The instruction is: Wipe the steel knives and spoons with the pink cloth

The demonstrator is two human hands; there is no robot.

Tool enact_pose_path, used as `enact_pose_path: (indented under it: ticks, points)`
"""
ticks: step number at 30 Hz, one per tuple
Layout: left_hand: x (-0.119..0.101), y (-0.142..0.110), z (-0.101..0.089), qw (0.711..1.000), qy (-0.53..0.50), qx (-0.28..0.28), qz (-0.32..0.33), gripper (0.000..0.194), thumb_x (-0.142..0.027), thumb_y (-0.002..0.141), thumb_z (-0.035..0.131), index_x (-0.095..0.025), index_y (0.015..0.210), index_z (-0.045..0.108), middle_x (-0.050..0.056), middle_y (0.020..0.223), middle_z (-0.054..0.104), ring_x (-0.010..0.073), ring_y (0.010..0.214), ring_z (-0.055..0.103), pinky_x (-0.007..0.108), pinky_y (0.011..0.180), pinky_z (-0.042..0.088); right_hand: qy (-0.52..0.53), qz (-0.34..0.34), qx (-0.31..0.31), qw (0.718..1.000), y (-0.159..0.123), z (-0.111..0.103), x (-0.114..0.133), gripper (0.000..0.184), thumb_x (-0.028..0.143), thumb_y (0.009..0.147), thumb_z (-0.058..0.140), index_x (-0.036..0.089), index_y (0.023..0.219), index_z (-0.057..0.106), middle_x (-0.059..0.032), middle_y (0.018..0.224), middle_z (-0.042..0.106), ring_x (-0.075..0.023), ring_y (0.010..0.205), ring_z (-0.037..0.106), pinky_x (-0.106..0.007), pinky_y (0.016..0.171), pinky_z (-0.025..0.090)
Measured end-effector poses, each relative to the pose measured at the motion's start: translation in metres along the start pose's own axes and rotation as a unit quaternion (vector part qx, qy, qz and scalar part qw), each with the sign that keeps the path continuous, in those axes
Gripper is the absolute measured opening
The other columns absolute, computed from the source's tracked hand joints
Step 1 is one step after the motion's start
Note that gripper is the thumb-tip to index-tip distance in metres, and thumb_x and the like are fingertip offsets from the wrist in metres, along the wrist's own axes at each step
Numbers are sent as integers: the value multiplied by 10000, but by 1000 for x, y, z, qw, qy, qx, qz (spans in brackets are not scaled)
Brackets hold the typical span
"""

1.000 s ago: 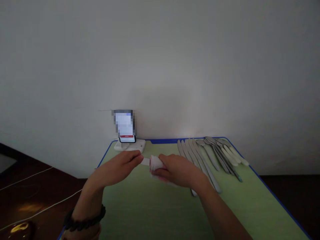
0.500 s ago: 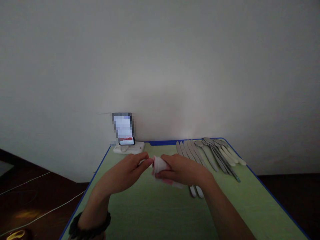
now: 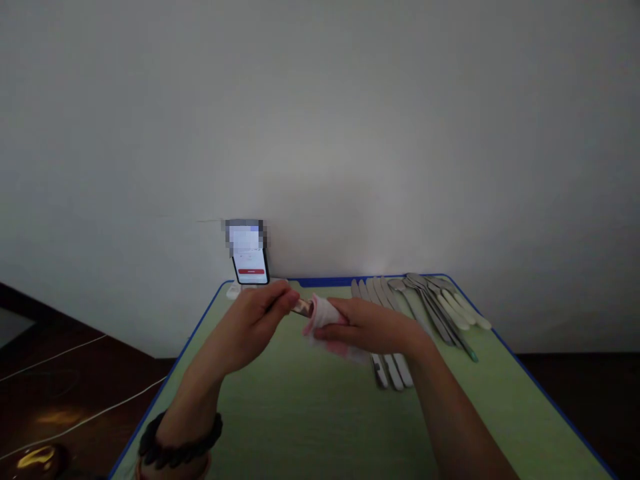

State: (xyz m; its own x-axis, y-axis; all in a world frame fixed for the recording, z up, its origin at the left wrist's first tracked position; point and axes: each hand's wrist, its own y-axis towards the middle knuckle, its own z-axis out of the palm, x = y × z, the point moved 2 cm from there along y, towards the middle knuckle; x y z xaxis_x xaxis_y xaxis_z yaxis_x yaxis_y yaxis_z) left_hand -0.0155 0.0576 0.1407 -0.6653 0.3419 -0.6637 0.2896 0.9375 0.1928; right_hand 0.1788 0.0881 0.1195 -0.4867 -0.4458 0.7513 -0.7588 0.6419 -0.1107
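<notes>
My left hand [image 3: 255, 327] is closed on one end of a flat metal piece of cutlery, which looks like a table knife [image 3: 301, 307]; only a short length shows. Its other part runs into a white and pink cloth [image 3: 325, 317]. My right hand [image 3: 365, 327] is wrapped around the cloth, thumb and fingers pressing it about the metal. Both hands are above the table's middle. Below and behind my right hand lie several table knives [image 3: 393, 373], partly hidden by the hand and forearm.
Several spoons [image 3: 423, 283] and white-handled cutlery [image 3: 457, 310] lie at the back right of the green, blue-edged table [image 3: 320, 427]. A lit phone [image 3: 251, 263] stands on a white base [image 3: 233, 291] at the back left. The wall [image 3: 320, 133] rises behind.
My left hand moved right, up against the cloth, then drew back slightly, with a short length of metal showing again. Both hands are a little higher than half a second ago.
</notes>
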Motion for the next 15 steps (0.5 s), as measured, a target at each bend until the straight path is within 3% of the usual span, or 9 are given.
enact_pose_path:
  ticks: [3, 9, 15]
  points:
    - [12, -6, -16, 996, -42, -74, -35, 347, -447, 907, 422, -198, 671, 471, -61, 540, 353, 100, 494, 328, 230, 453, 240, 11, 17, 8, 1000, -5, -5, -5, 306, 402, 882, 514, 184, 1073, 614, -42, 951, 673, -172, 793, 575, -249, 680, 416]
    - [27, -12, -31, 981, -109, -125, -102, 306, -429, 902, 461, -210, 688, 451, -71, 505, 356, 93, 443, 316, 217, 415, 238, 16, 58, 12, 998, -13, -13, -11, 283, 414, 843, 558, 155, 930, 632, -14, 769, 616, -123, 624, 498, -215, 542, 369]
    - [23, -8, -30, 983, -106, -137, -61, 225, -412, 895, 479, -202, 923, 554, -57, 546, 488, 131, 524, 479, 247, 534, 384, 51, 64, 20, 996, -15, -15, -8, 361, 495, 840, 530, 148, 854, 626, 1, 668, 566, -105, 557, 459, -207, 489, 338]
